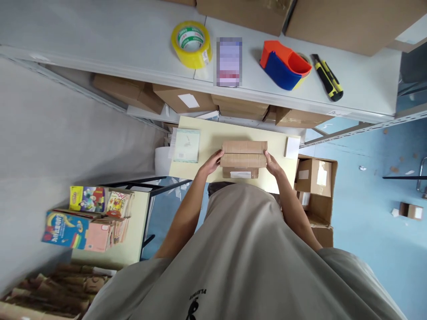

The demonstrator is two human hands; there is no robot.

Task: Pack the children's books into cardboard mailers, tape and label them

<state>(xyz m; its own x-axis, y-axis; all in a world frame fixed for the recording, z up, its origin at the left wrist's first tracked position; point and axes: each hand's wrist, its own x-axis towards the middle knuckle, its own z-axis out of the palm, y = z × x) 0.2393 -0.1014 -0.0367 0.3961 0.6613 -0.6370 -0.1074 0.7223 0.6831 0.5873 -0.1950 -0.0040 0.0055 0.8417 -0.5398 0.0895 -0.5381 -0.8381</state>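
A small brown cardboard box [244, 156] lies on a pale yellow table [213, 138] below me, with a white label on its near side. My left hand [211, 163] presses against the box's left end, fingers wrapped on it. At the right end, my right hand [273, 164] grips the same box. Both arms reach down past my grey shirt.
A grey shelf [133, 49] above holds a yellow tape roll [191, 43], a phone [229, 61], an orange-blue tape dispenser [283, 64] and a yellow utility knife [328, 78]. A green paper sheet [187, 145] lies left of the box. Open cartons [315, 191] stand right; colourful books [90, 215] left.
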